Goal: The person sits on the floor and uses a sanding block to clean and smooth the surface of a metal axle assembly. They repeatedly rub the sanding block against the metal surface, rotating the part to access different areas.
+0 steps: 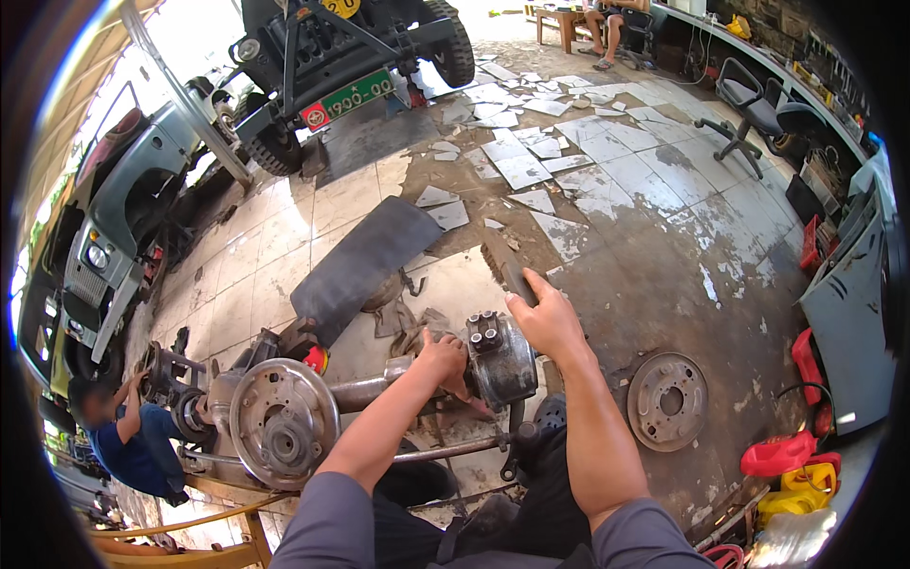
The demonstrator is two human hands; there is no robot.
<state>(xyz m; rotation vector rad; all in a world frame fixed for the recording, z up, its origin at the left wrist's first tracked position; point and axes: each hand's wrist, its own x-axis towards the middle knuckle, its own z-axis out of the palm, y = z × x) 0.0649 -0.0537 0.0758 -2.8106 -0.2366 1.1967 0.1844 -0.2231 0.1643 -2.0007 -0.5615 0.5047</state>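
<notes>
My right hand [550, 327] is closed around a wire brush [512, 269], raised just beyond a dark metal steering knuckle [502, 365] with several bolt heads on top. My left hand [444, 362] is closed over the axle beside that knuckle; its fingertips are partly hidden. The axle tube [360, 391] runs left from there, and a thinner steel rod [450, 453] lies nearer to me. A round metal backing plate [282, 424] stands at the axle's left part. Behind my left hand lies a grey rag [403, 322].
Another backing plate [667, 402] lies on the floor at right. Beyond the axle rests a dark flat panel [370, 266], with broken tiles [519, 163] farther off. At left, a person in blue [137, 441] handles metal parts. Red and yellow containers [779, 457] stand at right.
</notes>
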